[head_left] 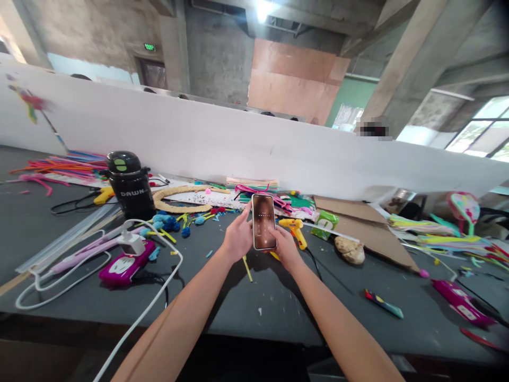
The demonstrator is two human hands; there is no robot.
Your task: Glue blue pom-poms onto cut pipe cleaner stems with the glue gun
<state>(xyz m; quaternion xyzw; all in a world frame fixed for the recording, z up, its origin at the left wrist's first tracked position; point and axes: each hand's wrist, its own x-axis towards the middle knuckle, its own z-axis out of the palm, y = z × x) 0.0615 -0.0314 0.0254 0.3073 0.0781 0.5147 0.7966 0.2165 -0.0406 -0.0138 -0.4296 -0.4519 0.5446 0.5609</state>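
A smartphone [264, 223] is held upright over the table, its lit screen showing what looks like a passcode keypad. My left hand [237, 236] grips its left edge, fingers closed around the side. On the lower right, my right hand [284, 245] also holds the phone, with the thumb over the screen. Just past my right hand lies a yellow glue gun [295, 231] with a black cord. A thin yellow strip [247, 269] rests on the table below my left hand. The fingers behind the phone are hidden.
A black bottle [131, 193] stands at left by a purple power strip [125, 265] with a white charger and cable. Pipe cleaners [75, 167] are heaped behind. To the right are cardboard [369, 236], a utility knife [383, 304] and another power strip [463, 303]. A white partition [191, 138] borders the back.
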